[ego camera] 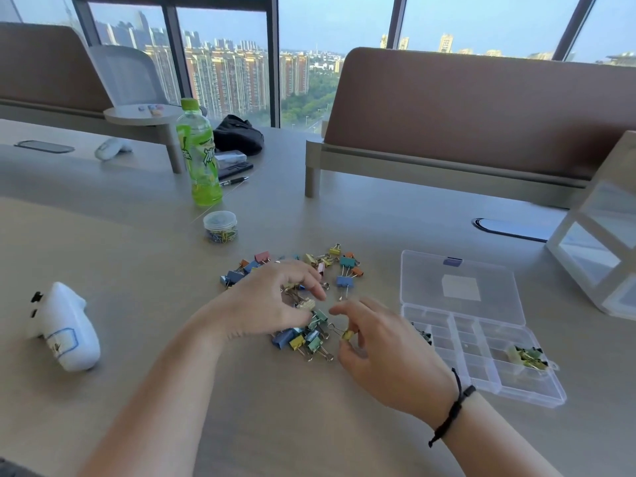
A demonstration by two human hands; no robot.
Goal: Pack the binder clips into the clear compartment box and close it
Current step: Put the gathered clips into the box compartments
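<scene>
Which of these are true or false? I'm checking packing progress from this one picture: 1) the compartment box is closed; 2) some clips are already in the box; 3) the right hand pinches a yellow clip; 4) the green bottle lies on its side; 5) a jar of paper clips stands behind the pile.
1) False: the clear compartment box is open, its lid laid back flat on the table.
2) True: a cluster of binder clips sits in a right-hand compartment.
3) True: the right hand pinches a yellow clip.
4) False: the green bottle stands upright, capped.
5) True: the jar of paper clips stands behind the loose pile.
</scene>
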